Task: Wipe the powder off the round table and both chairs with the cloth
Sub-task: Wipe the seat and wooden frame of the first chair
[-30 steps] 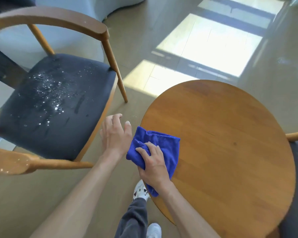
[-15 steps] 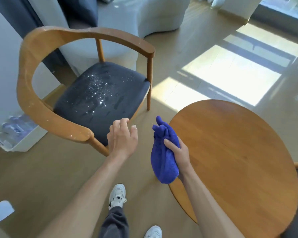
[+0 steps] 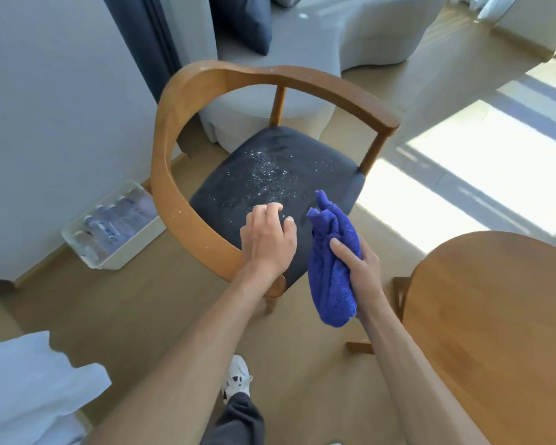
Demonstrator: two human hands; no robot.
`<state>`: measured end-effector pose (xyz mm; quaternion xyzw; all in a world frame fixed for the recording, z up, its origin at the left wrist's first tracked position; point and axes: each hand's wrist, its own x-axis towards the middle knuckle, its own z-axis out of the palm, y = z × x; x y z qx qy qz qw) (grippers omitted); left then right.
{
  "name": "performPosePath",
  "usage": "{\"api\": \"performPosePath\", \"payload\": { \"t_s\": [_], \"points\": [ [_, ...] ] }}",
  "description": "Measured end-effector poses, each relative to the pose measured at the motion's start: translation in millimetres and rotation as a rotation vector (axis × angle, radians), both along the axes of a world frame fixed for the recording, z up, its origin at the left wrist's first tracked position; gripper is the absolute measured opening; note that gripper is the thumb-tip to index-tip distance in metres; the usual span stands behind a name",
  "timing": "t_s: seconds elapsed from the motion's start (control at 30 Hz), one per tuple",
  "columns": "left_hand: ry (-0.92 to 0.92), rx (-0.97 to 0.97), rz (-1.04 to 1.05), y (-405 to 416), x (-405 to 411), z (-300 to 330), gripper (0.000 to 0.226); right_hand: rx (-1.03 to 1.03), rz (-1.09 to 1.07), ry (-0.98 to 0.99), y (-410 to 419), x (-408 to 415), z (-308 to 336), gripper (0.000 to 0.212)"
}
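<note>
Head camera: my right hand (image 3: 361, 271) grips the bunched blue cloth (image 3: 331, 261) in the air, just off the chair (image 3: 187, 200) seat's front corner. My left hand (image 3: 267, 242), fingers loosely curled and holding nothing, hovers over the dark seat. White powder (image 3: 267, 171) speckles the seat at 12 o'clock from both hands. The round table (image 3: 495, 332) sits at 4 o'clock.

This is a home living room. A pale grey curved sofa (image 3: 302, 43) with a dark cushion (image 3: 241, 20) sits on a light wood floor (image 3: 126, 309) beside a dark curtain (image 3: 142, 36). A wooden armchair (image 3: 187, 101) with a black padded seat stands near a round wooden table (image 3: 495, 332), and window sunlight falls across the floor.
</note>
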<state>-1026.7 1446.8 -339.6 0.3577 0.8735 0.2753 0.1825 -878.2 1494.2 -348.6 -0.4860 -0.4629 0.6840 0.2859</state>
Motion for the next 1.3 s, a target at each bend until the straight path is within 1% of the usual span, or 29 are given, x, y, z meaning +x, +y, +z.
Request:
{"api": "performPosePath", "payload": {
  "t_s": [0.17, 0.27, 0.33, 0.4, 0.53, 0.63, 0.87, 1.07, 1.3],
  "points": [
    [0.016, 0.026, 0.060, -14.5, -70.2, -2.6, 0.035, 0.142, 0.007, -0.075, -29.2, -39.0, -7.7, 0.027],
    [0.026, 0.052, 0.099, -20.6, -101.7, -5.2, 0.035, 0.230, 0.060, -0.242, -53.3, -57.4, -29.6, 0.032],
    [0.038, 0.075, 0.127, -24.8, -120.0, -9.2, 0.034, 0.356, 0.169, -0.409, -73.7, -71.5, -49.7, 0.040],
    [0.039, 0.096, 0.150, -31.2, -136.1, -14.4, 0.034, 0.522, 0.261, -0.533, -91.2, -80.3, -66.2, 0.044],
    [0.059, 0.098, 0.263, -42.8, -158.2, -24.6, 0.032, 0.756, 0.300, -0.685, -95.9, -88.8, -74.7, 0.046],
    [0.070, 0.083, 0.316, -47.3, -163.1, -28.1, 0.031, 0.907, 0.394, -0.714, -94.8, -100.6, -74.1, 0.047],
    [0.105, 0.047, 0.409, -58.7, -178.2, -29.7, 0.031, 1.012, 0.683, -0.669, -89.6, -138.2, -71.7, 0.057],
    [0.073, 0.029, 0.530, -72.0, -193.9, -30.6, 0.033, 1.201, 0.937, -0.638, -85.9, -170.7, -77.4, 0.056],
    [0.087, -0.047, 0.622, -102.4, -229.6, -38.2, 0.029, 1.205, 0.990, -0.660, -85.0, -218.0, -82.7, 0.055]
  ]
}}
